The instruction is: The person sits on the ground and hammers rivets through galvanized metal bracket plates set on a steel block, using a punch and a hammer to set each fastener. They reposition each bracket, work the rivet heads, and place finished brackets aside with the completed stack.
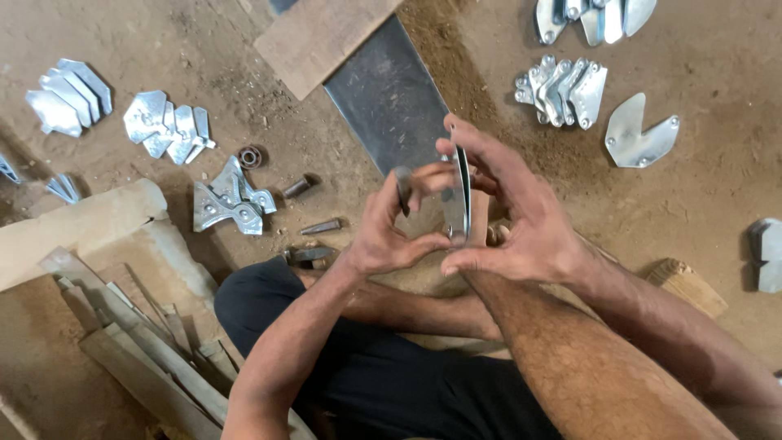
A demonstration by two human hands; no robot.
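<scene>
Head view, looking down at a person seated on a dirt floor (717, 212). The right hand (513, 216) is closed on a thin metal plate (463, 191), held on edge between thumb and fingers above the lap. The left hand (391, 232) is closed too, pinching a short dark bolt (403, 187) against the plate's side; the two hands touch at the thumbs.

No boxes or trays appear; the parts lie loose on the ground in small heaps. To the upper right: a fanned stack of shiny plates (562, 88), a single notched plate (639, 132) just beside it, and another heap (590, 16) cut by the top edge. To the left: a pile of folded plates (230, 200), a flatter pile (167, 124), and a stack (65, 96) well apart from them. Near the knee lie loose bolts (322, 226) and a small ring-shaped bearing (250, 156).

A dark steel sheet (387, 94) runs away from the hands under a wooden board (322, 33). Wooden strips (138, 334) are stacked at lower left beside a pale stone block (77, 224).
</scene>
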